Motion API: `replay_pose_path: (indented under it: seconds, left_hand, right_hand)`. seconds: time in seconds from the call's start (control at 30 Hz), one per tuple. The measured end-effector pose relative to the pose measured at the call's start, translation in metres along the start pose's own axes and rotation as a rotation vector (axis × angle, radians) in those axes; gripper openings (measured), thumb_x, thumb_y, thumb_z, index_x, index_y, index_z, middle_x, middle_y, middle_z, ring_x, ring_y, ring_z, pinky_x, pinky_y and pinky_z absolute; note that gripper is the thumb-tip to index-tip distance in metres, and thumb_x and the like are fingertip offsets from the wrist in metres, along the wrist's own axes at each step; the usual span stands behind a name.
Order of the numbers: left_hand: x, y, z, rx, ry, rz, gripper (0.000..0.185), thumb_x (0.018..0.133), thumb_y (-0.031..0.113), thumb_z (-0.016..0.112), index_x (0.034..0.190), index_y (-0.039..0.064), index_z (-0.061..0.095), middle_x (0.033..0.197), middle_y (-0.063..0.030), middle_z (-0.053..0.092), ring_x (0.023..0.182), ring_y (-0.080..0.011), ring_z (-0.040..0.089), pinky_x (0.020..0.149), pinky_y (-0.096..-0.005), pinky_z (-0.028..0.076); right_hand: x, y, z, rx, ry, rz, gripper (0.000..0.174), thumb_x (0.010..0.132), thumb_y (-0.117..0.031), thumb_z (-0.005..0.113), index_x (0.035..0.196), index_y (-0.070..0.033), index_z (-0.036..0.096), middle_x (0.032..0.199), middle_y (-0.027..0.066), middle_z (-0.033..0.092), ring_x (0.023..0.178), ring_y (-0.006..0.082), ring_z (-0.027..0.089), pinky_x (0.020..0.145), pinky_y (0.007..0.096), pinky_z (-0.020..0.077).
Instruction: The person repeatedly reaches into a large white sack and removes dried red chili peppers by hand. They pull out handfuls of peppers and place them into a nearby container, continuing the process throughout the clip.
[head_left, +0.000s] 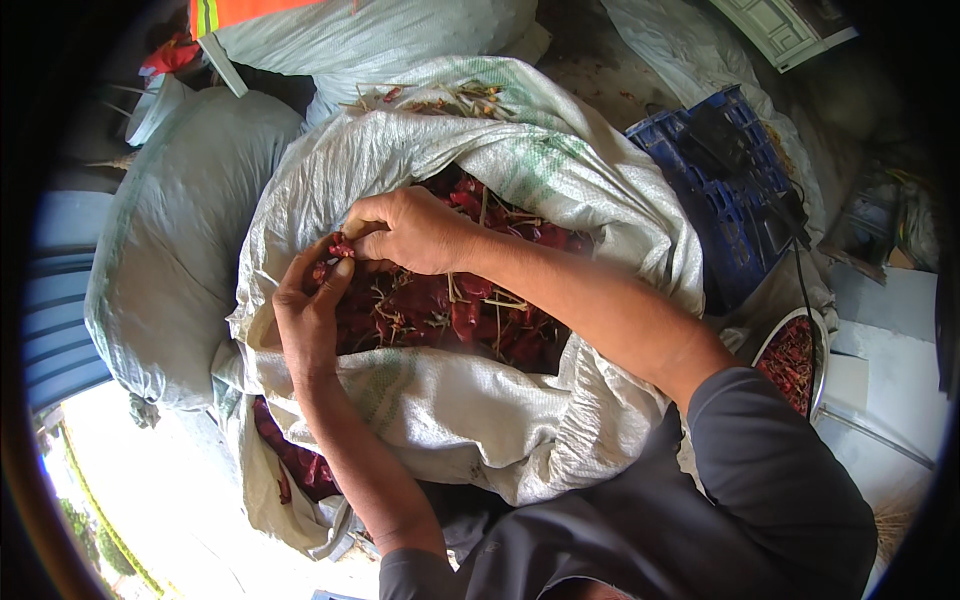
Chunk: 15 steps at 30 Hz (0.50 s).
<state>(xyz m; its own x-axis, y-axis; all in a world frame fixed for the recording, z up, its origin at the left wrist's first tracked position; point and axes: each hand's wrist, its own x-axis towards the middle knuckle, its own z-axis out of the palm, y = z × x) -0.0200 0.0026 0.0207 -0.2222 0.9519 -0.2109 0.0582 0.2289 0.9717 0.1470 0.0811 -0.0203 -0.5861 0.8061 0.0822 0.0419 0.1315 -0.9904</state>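
Note:
A large white woven sack (480, 390) stands before me with its mouth rolled open. Inside lie dried red chili peppers (465, 319), many with pale stems. Over the left part of the opening, my left hand (311, 307) grips a dried red chili (341, 246) between thumb and fingers. My right hand (409, 229) pinches at the same spot, its fingertips meeting those of the left. The right fingers partly cover the chili, so I cannot tell whether they hold its stem or its body.
Loose stems (465, 101) lie on a sack fold behind the opening. A stuffed sack (187, 247) stands at left, and another opened sack (281, 517) with chilies at lower left. To the right are a blue plastic crate (727, 217) with a black cable, and a basin (821, 352) of chilies.

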Motion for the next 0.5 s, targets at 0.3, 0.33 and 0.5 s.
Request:
replay_pose_path:
  seconds: [0.3,0.33,0.5]
  left_hand:
    - [0.008,-0.012,-0.012,-0.033,0.169,0.035,0.018,0.092,0.009,0.067,0.108,0.001,0.067,0.091,-0.0039,0.068,0.08,-0.0111,0.063,0.075,-0.0258,0.052]
    - [0.008,-0.009,-0.018,-0.082,0.207,0.037,0.015,0.093,0.009,0.066,0.105,0.001,0.067,0.09,-0.0038,0.068,0.078,-0.0114,0.062,0.073,-0.0261,0.052]
    - [0.007,0.001,-0.028,-0.171,0.306,0.048,0.014,0.091,0.006,0.066,0.104,0.0,0.067,0.086,-0.0045,0.067,0.075,-0.0103,0.06,0.072,-0.0241,0.049]
  right_hand:
    - [-0.002,0.006,-0.005,-0.452,-0.022,-0.047,0.02,0.083,-0.014,0.072,0.099,-0.002,0.067,0.086,0.0179,0.071,0.082,0.0314,0.072,0.075,0.0411,0.0555]
    - [-0.002,0.01,-0.004,-0.6,-0.062,-0.038,0.02,0.083,-0.015,0.072,0.098,-0.003,0.066,0.086,0.0185,0.071,0.083,0.0345,0.071,0.075,0.0436,0.0553]
    - [0.006,0.027,0.016,-0.772,-0.22,-0.022,0.021,0.084,-0.022,0.069,0.099,-0.007,0.066,0.086,0.018,0.069,0.087,0.0388,0.068,0.077,0.0488,0.0538]
